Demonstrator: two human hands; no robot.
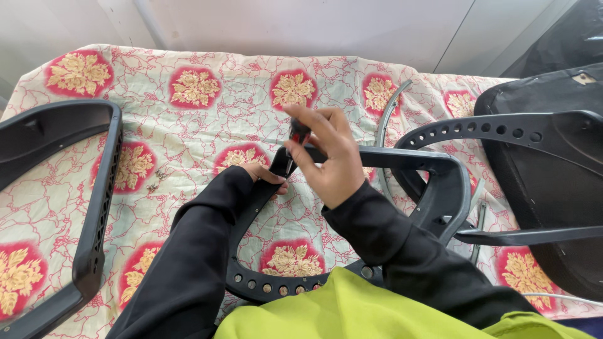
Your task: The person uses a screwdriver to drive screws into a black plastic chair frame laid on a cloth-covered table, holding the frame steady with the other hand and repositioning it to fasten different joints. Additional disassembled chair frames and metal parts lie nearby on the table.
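A dark grey plastic chair frame [440, 188], curved and pierced with a row of holes, lies on a flowered cloth in front of me. My left hand [267, 174] rests on its left bar and holds it down. My right hand [330, 154] is closed around a screwdriver [296, 139] with a red and black handle. The tool stands nearly upright with its tip on the frame's upper left corner. Black sleeves cover both arms.
Another grey frame part [94, 207] lies at the left. A black seat with a perforated rim [540, 182] sits at the right. Small screws [152, 186] lie on the cloth [201, 125]. A thin curved metal strip [384, 122] runs behind the frame.
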